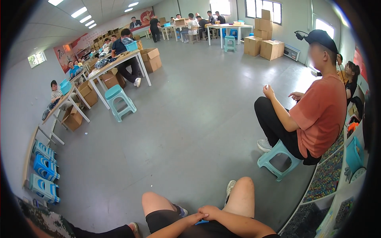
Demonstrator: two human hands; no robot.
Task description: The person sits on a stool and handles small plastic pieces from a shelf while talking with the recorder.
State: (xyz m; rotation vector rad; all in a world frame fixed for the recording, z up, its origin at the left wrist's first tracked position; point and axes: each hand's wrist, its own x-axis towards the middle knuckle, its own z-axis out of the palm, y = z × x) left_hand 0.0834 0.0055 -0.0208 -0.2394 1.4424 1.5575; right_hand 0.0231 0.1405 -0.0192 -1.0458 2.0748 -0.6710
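My two hands rest together low in my lap, between my bare knees. My left hand [195, 218] reaches in from the lower left, its fingertips tucked against the other hand. Over it lies my right hand [210, 212], fingers closed. A small patch of a blue thing [202, 222] shows just beneath them; whether it is held or only lies behind them I cannot tell. What the closed fingers hold, if anything, is hidden. Dark shorts [160, 220] cover my thighs.
At right a person [319, 113] sits on a teal stool [279, 160], beside shelf bins of small colourful pieces [327, 174]. Another person's camouflage sleeve [43, 218] is at lower left. Stacked stools [45, 166], worktables [119, 59], a lone stool [119, 103] and cardboard boxes [272, 49] stand farther off.
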